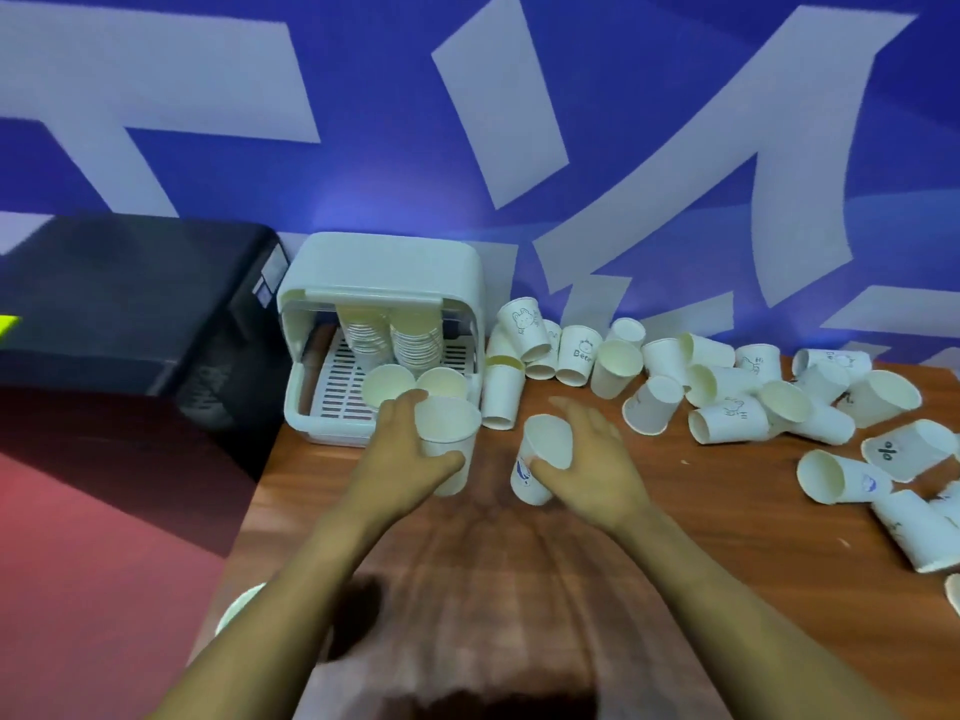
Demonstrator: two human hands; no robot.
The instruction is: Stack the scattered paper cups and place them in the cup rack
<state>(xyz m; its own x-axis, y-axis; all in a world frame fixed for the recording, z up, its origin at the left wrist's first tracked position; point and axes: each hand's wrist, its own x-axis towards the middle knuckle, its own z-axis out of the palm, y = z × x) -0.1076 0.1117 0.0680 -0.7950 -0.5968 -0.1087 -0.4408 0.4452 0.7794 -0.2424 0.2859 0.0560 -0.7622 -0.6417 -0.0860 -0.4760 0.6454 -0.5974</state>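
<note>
Fingers of left hand point(402, 454) curled round an upright paper cup point(449, 439), thumb across its front wall. Right hand point(592, 459) pinches a second cup point(543, 457), tilted, mouth facing up and toward the camera, thumb on its lower wall; upper fingers look spread, blurred. The two cups are near each other, not touching.

Right of the right fingers: scattered cups point(727, 387) on the wooden table point(727, 537), mostly on their sides, a few upright, spread out to the table's right edge.

Just beyond the left fingers: white cup rack point(382, 283), lid up, holding two leaning nested cup stacks point(413, 345) on a slotted tray. Left of it, a black box point(130, 304). Blue-and-white wall point(675, 122) behind.
</note>
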